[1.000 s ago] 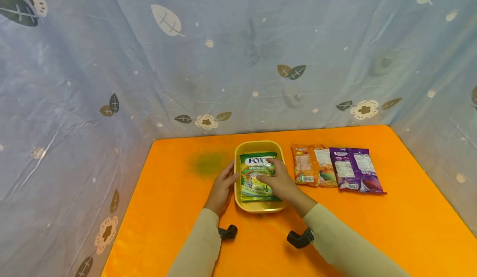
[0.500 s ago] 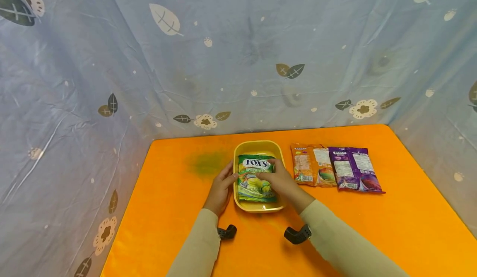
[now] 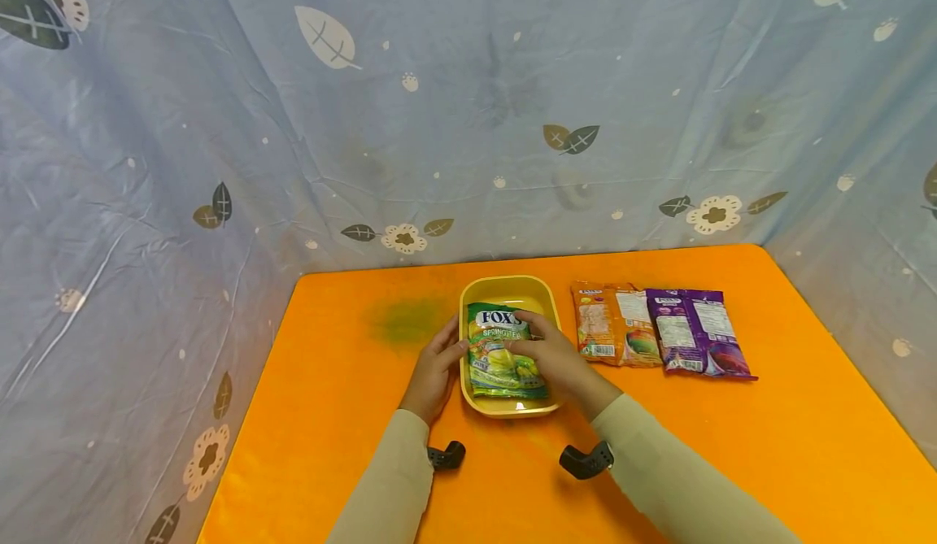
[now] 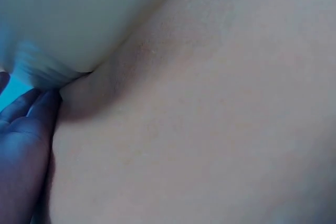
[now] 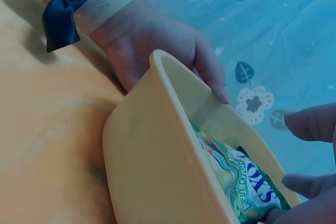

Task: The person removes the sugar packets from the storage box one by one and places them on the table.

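A yellow plastic tub (image 3: 512, 288) stands on the table in the head view, holding a green Fox's Spring Tea candy bag (image 3: 505, 365). My left hand (image 3: 432, 377) lies along the tub's left outer wall, its thumb at the rim. In the left wrist view its fingers (image 4: 23, 116) run flat against a pale wall. My right hand (image 3: 560, 365) reaches over the right rim, thumb and fingertips spread on the bag. In the right wrist view one fingertip (image 5: 274, 215) touches the bag's printed end, while another digit stands apart above it. The bag's right edge is hidden under this hand.
An orange candy bag (image 3: 617, 326) lies right of the tub, with a purple candy bag (image 3: 695, 332) beside it. Patterned blue cloth (image 3: 468, 162) hangs behind and at both sides of the orange table (image 3: 351, 414).
The green bag has shifted slightly left and tilted inside the tub under my right hand, which has moved only a little. My left hand keeps its place at the tub wall.
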`<state>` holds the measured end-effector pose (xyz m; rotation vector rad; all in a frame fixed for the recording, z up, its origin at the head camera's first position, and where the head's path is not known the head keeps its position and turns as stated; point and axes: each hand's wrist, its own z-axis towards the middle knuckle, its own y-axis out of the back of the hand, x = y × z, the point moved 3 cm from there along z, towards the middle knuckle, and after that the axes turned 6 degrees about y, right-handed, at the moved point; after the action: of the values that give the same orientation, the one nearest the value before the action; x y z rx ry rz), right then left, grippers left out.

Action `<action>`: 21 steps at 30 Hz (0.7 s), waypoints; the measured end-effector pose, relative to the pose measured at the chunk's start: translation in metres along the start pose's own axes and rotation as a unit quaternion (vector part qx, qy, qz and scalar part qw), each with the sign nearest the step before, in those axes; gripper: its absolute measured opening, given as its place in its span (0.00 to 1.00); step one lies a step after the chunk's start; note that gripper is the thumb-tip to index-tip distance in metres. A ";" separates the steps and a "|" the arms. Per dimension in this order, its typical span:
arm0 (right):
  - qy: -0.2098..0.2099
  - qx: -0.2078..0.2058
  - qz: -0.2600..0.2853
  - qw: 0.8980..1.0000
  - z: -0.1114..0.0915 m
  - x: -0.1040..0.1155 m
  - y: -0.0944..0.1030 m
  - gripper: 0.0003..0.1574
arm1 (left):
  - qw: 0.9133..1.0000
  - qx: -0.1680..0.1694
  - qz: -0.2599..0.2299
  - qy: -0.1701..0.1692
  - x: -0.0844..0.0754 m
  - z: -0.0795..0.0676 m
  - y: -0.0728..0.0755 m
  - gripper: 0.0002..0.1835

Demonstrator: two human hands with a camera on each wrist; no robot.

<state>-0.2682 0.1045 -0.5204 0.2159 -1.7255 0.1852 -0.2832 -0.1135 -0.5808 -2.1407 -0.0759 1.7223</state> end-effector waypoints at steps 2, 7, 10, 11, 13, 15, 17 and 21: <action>0.008 -0.001 0.001 1.000 0.000 0.001 0.002 0.44 | 1.000 -0.001 0.002 -0.001 0.000 0.000 0.000 0.34; 0.024 0.010 -0.001 1.000 -0.001 0.002 0.008 0.43 | 1.000 0.003 0.000 -0.004 0.000 0.000 0.000 0.34; 0.035 0.017 -0.009 0.999 -0.002 0.002 0.010 0.44 | 1.000 0.004 0.001 -0.004 0.000 0.000 0.001 0.34; 0.038 0.019 -0.010 0.999 -0.002 0.002 0.010 0.44 | 1.000 0.003 0.002 -0.003 0.000 0.000 0.001 0.34; 0.041 0.019 -0.011 0.999 -0.003 0.002 0.010 0.43 | 1.000 0.000 0.001 -0.003 -0.001 0.000 0.001 0.34; 0.041 0.016 -0.013 0.999 -0.004 0.002 0.010 0.42 | 1.000 0.000 -0.001 -0.004 -0.001 0.000 0.000 0.34; 0.040 0.012 -0.005 0.999 -0.004 0.001 0.009 0.41 | 1.000 0.000 -0.002 -0.003 -0.001 0.000 0.000 0.34; 0.044 0.007 0.008 0.999 -0.003 -0.001 0.010 0.39 | 1.000 0.002 0.000 -0.002 -0.001 0.000 -0.001 0.34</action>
<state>-0.2679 0.1153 -0.5207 0.2013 -1.6393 0.2160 -0.2835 -0.1131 -0.5798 -2.1346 -0.0736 1.7255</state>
